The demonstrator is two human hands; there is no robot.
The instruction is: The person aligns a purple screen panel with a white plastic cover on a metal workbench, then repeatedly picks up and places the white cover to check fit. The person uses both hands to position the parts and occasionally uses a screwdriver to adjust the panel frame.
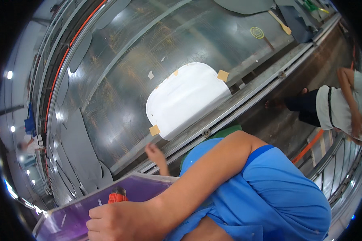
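Observation:
My right hand [116, 221] is closed around a red-handled tool [117, 196] with a dark end. My fingers hide the rest of it. My left hand [155, 154], smaller in view, hangs by the table's near edge with loosely bent fingers and nothing visible in it. Just beyond that hand lies a white rounded sheet [187, 100], flat on the dark table [120, 108], its straight side along the near edge. Tan tape pieces [223, 75] sit at its corners, one of them a tape square [154, 130] closest to my left hand.
A purple panel [140, 188] with a pale rim stands at lower left, under my right hand. Grey cut sheets [78, 148] lie along the table's left side. A metal rail [245, 102] edges the table. Another person [338, 102] stands at the right.

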